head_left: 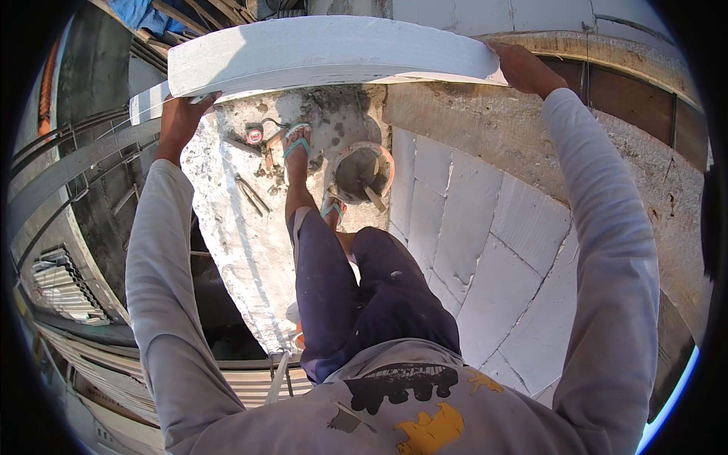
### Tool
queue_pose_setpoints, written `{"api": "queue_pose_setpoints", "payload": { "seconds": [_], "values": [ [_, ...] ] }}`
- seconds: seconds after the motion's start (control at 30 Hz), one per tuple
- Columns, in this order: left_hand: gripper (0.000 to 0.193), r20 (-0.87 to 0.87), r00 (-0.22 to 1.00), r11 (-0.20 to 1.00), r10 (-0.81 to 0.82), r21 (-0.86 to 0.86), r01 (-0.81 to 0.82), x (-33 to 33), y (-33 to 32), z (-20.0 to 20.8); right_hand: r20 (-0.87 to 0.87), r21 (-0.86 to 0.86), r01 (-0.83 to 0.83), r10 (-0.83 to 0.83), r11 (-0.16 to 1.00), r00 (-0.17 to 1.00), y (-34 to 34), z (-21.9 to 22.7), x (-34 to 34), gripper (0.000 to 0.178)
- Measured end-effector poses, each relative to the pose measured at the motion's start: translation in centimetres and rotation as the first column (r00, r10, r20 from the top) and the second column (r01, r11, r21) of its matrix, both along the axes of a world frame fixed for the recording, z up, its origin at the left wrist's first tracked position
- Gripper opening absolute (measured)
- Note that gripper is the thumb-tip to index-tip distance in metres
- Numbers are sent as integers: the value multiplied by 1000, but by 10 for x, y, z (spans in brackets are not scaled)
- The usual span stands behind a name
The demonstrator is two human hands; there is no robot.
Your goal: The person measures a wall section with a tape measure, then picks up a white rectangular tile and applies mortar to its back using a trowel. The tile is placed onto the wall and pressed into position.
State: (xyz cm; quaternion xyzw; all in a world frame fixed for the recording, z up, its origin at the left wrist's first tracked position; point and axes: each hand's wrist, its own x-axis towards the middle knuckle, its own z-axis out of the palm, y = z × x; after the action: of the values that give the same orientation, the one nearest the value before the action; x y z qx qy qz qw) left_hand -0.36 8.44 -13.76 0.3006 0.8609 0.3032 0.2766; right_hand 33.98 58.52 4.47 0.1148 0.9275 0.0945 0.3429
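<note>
A long white lightweight concrete block [326, 54] spans the top of the head view, held out across my front with both arms stretched. My left hand [183, 121] grips its left end from below, the thumb along the lower edge. At the other end, my right hand [528, 70] is closed on the right corner. Beneath the block, near my sandalled feet, stands a bucket [389, 163] with grey mortar in it. A trowel [374, 199] leans inside, its handle over the rim.
I stand on a rough, mortar-spotted ledge [227, 250] with a drop to the left. A red tape measure [254, 135] and a pincer-like hand tool [252, 196] lie on it. To my right rises a white block wall [470, 220]. Scrap wood [201, 15] is piled far left.
</note>
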Motion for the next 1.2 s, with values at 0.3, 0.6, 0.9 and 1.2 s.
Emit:
{"api": "queue_pose_setpoints", "payload": {
  "seconds": [0.3, 0.6, 0.9, 1.2],
  "values": [
    [48, -266, 945, 981, -193, -39, 189, -24, -4, -61, -27, 70, -186, 189, 980, 982, 43, -11, 18, 47],
    [60, -74, 959, 950, -273, 133, 281, -33, -7, -51, 279, 259, -556, 490, 790, 826, -25, 4, -13, 31],
    [60, -280, 918, 949, -279, 67, 309, -26, 1, -58, -124, 167, -139, 161, 976, 979, 64, -38, 31, 38],
    [56, -308, 898, 936, -313, 60, 346, -29, -1, -62, -197, 186, -168, 204, 968, 959, 65, -49, 39, 45]
  ]
}}
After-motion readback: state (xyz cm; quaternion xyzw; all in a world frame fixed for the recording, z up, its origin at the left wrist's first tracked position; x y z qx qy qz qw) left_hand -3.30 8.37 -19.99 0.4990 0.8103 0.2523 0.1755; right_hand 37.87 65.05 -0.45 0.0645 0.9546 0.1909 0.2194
